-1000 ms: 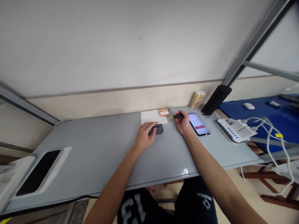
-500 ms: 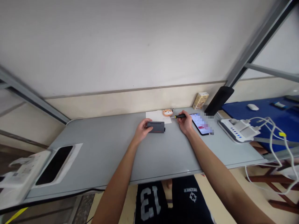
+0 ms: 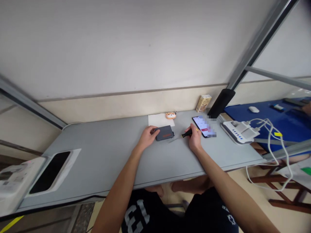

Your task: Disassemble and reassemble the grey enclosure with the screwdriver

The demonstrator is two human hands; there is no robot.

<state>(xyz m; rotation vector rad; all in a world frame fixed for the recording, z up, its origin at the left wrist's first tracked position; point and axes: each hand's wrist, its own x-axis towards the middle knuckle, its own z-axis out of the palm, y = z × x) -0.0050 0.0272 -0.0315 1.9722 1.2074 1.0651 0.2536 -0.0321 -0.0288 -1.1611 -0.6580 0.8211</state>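
Note:
My left hand (image 3: 146,137) grips the left end of a small dark grey box (image 3: 165,132) that lies flat on the grey table (image 3: 109,158). My right hand (image 3: 194,139) is closed around a screwdriver (image 3: 187,133) with a black handle; its thin shaft points left toward the box, low over the table. A lit phone (image 3: 202,126) lies just right of my right hand.
A white sheet of paper (image 3: 156,119) and an orange animal-shaped trinket (image 3: 170,115) lie behind the box. A small carton (image 3: 203,103) stands by the wall. A white charging hub (image 3: 239,132) with cables sits at right. A dark slot (image 3: 50,171) is at the table's left.
My left hand turned the grey box from on edge to lying flat. My right hand drew the screwdriver back from the paper toward me and lowered it beside the box.

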